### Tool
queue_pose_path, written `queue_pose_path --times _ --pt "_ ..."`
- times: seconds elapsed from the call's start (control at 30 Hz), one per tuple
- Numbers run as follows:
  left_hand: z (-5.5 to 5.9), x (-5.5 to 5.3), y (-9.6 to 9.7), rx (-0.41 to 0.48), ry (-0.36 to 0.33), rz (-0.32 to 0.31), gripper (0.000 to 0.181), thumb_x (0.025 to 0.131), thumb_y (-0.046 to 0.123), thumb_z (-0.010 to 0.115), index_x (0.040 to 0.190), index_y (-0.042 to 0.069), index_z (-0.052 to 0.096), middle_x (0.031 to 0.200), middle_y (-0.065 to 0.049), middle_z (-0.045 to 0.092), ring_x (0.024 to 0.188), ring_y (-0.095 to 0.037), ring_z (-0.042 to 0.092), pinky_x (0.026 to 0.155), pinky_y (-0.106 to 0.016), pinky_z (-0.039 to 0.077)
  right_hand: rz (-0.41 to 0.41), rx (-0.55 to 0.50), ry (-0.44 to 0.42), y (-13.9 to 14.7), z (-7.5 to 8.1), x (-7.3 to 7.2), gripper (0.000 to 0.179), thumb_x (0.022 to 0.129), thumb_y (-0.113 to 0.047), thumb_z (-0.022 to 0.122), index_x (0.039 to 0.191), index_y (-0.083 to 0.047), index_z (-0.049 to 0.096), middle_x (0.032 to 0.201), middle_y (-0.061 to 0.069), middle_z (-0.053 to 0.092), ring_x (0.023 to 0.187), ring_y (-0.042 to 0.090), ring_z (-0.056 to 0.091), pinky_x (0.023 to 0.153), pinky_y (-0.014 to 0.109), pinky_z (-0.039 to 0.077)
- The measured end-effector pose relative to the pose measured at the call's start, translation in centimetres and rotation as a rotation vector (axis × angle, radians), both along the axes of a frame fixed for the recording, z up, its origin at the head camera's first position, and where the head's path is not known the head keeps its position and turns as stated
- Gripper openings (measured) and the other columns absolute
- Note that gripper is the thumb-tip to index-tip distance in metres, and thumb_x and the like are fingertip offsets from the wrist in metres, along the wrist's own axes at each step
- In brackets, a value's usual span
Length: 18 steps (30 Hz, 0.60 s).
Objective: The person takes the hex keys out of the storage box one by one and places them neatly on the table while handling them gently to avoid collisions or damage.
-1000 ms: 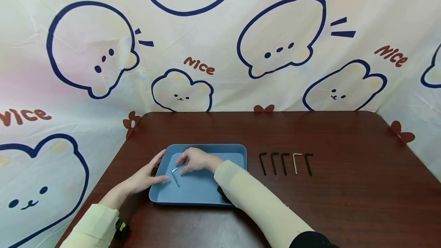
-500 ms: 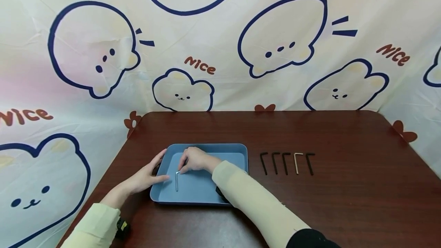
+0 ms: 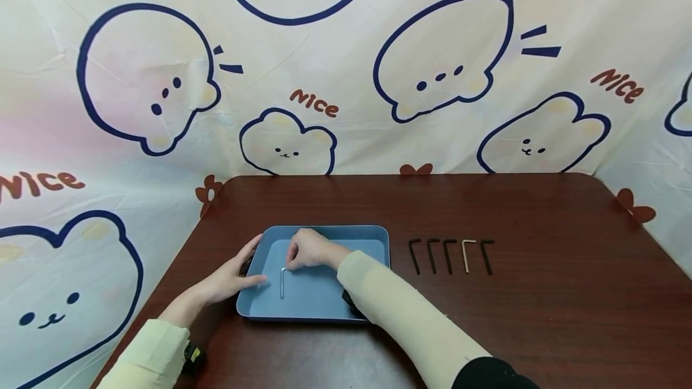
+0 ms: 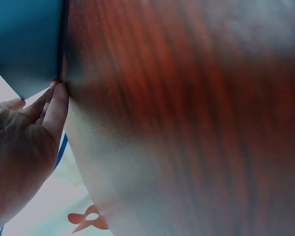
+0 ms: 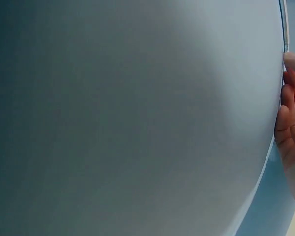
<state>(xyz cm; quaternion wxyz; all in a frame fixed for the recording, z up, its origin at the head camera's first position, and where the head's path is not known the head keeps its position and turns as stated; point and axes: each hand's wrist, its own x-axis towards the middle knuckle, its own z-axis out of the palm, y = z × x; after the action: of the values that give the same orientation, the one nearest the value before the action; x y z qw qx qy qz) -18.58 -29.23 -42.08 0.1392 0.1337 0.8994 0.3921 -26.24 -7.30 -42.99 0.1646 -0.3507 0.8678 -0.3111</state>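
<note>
A silver L-shaped hex key [image 3: 282, 286] lies in the left part of a blue tray [image 3: 324, 305], its long arm pointing toward the person. My right hand [image 3: 313, 249] pinches the key's short arm at the bend between thumb and fingertips. In the right wrist view the curled fingers of that hand [image 5: 292, 123] show at the right edge, close over the tray floor. My left hand [image 3: 224, 279] holds the tray's left side, thumb over the rim and fingers along the outside. The left wrist view has this hand [image 4: 24, 142] at the tray's corner [image 4: 27, 44].
To the right of the tray, several black hex keys [image 3: 415, 257] and one light-coloured hex key [image 3: 467, 257] lie in a neat row on the dark wooden table [image 3: 540, 317]. A printed cloth [image 3: 357, 137] hangs behind the table.
My right fingertips have come together on the silver hex key. The key has swung from slanted to nearly straight and shifted slightly right. My left hand keeps its place on the tray.
</note>
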Motion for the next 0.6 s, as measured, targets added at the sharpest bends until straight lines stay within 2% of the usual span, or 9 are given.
queue_pose_path --times 0.27,0.47,0.6 --pt "0.13 -0.17 0.05 -0.005 -0.006 0.003 0.094 0.090 0.027 0.071 0.156 0.009 0.006 0.150 -0.032 0.024 0.135 -0.050 0.025 0.103 -0.066 0.028 0.011 -0.035 0.043 0.52 0.35 -0.31 0.015 0.087 -0.006 0.072 0.073 -0.012 0.074 0.063 -0.006 0.062 0.058 0.006 0.053 0.057 0.017 0.044" --pt "0.09 -0.20 0.04 -0.007 -0.009 0.001 0.094 0.090 0.027 0.071 0.155 0.008 0.005 0.150 -0.033 0.023 0.135 -0.051 0.025 0.102 -0.068 0.027 0.018 -0.023 0.043 0.41 0.08 -0.50 0.001 0.083 -0.012 0.078 0.083 -0.011 0.079 0.075 -0.010 0.066 0.068 0.000 0.058 0.062 0.014 0.047" --pt "0.00 -0.07 0.01 -0.009 -0.006 0.000 0.094 0.090 0.026 0.071 0.155 0.008 0.005 0.150 -0.033 0.023 0.135 -0.051 0.024 0.103 -0.068 0.026 0.003 -0.003 0.044 0.37 -0.11 -0.53 0.002 0.082 -0.014 0.080 0.081 -0.012 0.080 0.076 -0.010 0.066 0.073 0.000 0.057 0.062 0.014 0.047"
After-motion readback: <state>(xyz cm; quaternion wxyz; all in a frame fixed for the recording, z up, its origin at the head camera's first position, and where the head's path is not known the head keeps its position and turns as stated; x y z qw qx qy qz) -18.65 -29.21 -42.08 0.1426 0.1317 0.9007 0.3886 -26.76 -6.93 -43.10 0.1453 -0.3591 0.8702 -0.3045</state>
